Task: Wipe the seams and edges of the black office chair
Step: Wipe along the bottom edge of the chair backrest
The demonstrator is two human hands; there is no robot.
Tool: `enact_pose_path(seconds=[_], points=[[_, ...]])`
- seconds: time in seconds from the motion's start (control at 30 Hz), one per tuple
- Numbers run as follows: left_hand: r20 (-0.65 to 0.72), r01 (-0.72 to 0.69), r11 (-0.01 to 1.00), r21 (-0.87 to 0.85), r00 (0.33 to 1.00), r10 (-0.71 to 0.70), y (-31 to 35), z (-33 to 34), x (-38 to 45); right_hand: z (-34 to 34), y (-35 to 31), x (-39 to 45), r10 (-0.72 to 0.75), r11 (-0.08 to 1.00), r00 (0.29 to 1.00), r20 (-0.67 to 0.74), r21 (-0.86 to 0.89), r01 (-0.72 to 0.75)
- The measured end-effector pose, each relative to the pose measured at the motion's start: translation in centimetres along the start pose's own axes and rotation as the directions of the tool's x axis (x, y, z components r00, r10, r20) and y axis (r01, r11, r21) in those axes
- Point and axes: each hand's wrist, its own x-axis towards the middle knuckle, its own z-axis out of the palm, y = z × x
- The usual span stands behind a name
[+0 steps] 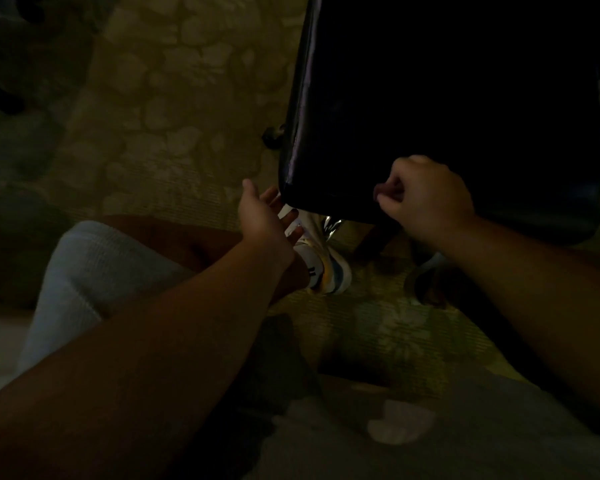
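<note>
Down low, the left hand (pixel 262 211) reached with relaxed, spread fingers toward the near corner of the black office chair (pixel 447 109), holding nothing. Its right hand (pixel 425 197) was curled against the chair's lower edge; any cloth inside was too dark to tell. Beneath lay patterned carpet (pixel 174 98) and a sneaker (pixel 326 268)
</note>
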Motion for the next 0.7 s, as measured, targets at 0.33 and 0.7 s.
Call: enact_pose_path(seconds=[0.33, 0.7], points=[[0.056, -0.003, 1.000, -0.029, 0.998, 0.005, 0.2, 0.2, 0.1, 0.6, -0.8, 0.0, 0.019, 1.000, 0.999, -0.047, 0.007, -0.018], [0.059, 0.026, 0.999, -0.040, 0.998, -0.024, 0.3, -0.1, 0.3, 0.1, -1.3, 1.3, -0.032, 0.998, 0.999, -0.033, -0.050, 0.030]])
